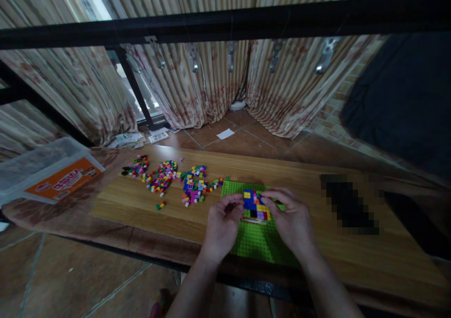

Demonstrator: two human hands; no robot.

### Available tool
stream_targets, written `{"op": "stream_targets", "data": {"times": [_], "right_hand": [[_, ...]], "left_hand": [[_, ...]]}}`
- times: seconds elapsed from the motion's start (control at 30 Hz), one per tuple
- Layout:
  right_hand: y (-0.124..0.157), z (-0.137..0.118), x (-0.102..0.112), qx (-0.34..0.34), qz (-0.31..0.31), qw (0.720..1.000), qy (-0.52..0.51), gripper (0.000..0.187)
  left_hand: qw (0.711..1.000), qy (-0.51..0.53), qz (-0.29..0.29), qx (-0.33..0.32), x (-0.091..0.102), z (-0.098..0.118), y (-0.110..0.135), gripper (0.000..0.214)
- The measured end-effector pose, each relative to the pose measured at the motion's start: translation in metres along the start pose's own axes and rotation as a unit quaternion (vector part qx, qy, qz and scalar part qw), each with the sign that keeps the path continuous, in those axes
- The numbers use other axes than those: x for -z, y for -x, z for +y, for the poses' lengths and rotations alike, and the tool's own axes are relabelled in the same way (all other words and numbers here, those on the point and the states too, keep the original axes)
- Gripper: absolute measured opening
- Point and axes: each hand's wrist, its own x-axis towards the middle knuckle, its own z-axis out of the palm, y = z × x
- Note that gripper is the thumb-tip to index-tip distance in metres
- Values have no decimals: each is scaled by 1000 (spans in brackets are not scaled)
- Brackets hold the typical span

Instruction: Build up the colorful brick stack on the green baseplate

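Observation:
A small build of blue, yellow, red and other toy building bricks (252, 205) stands on a green studded baseplate (252, 243). At its left side, my left hand (222, 224) is closed, thumb and fingertips together against the build's edge; whether a piece is between them is hidden. My right hand (292, 217) reaches in from the right, its thumb and forefinger pinched at the upper right of the build on what looks like a blue brick. Loose bricks (165, 174) in many colours lie in heaps to the left of the baseplate.
A wooden board (134, 214) forms the work surface. At the far left sits a clear plastic box (45, 149) with an orange label. A blurred-out dark object (348, 205) lies on the right. A black rail (211, 24) with metal hooks crosses in front of striped curtains.

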Motion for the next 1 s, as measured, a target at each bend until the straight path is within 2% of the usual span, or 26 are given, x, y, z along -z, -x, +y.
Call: {"op": "stream_targets", "data": {"times": [0.1,0.23,0.47,0.73,1.0], "right_hand": [[-2,3,-3,-9,12,1000,-9,14],[-4,10,-8,-71,2,995,-75,15],[-8,5,-12,-220,8,951,-218,30],[-12,3,-11,-272,-17,917,-292,31],[-11,2,-11,-270,-20,916,-295,32]], "left_hand": [[1000,2,-2,5,0,0,0,17],[1000,1,-5,9,0,0,1,17],[1000,8,-7,0,0,-2,0,15],[1000,9,-11,10,0,-2,0,15],[1000,-18,-12,6,5,-1,0,17]]}}
